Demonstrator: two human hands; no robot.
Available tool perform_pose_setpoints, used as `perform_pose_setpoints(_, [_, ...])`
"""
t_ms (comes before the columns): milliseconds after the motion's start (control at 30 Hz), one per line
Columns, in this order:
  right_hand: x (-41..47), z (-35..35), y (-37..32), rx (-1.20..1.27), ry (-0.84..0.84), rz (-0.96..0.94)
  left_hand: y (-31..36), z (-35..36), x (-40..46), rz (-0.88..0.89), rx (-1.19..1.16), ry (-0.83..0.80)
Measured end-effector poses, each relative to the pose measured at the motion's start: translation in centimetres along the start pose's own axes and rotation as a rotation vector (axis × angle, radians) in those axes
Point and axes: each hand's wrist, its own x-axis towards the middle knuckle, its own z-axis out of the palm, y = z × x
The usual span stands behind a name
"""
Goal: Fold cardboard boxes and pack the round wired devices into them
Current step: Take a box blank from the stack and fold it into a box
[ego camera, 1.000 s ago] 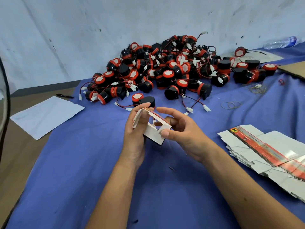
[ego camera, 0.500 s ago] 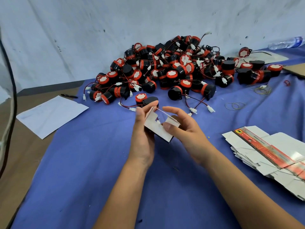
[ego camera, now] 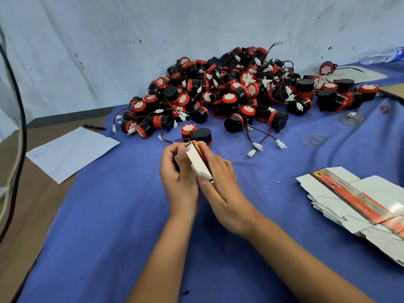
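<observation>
Both hands close on a small cardboard box (ego camera: 199, 164) above the blue-covered surface (ego camera: 122, 215): the left hand (ego camera: 178, 178) curls round its left side, the right hand (ego camera: 220, 189) wraps its right side, thumb along the white panel. Just beyond the grip lies a heap of round wired devices (ego camera: 229, 95); to its right, a stack of flat boxes (ego camera: 354, 200).

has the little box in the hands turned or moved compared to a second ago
Yes. The small cardboard box has turned from open side up to edge-on, printed face rightward. It sits just as close to the nearest round wired device, so its position barely changed.
</observation>
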Motion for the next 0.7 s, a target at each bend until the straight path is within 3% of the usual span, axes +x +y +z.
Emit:
perform_pose_setpoints(133, [-0.1, 0.6, 0.0, 0.27, 0.094, 0.03, 0.5, 0.4, -0.6, 0.129, 0.055, -0.117])
perform_pose_setpoints(267, [0.4, 0.2, 0.5, 0.481, -0.062, 0.097, 0.7, 0.7, -0.9, 0.149, 0.131, -0.094])
perform_pose_setpoints(533, [1.9, -1.1, -0.4, 0.723, -0.063, 0.266, 1.0, -1.1, 0.5, 0.409, 0.417, -0.117])
perform_pose_setpoints(633, [1.2, -1.6, 0.1, 0.775, -0.028, 0.258, 0.8, -1.0, 0.5, 0.453, 0.409, -0.239])
perform_pose_setpoints(700, [0.5, -1.7, 0.6, 0.819, 0.014, 0.286, 0.4, -0.5, 0.2, 0.387, 0.35, -0.321])
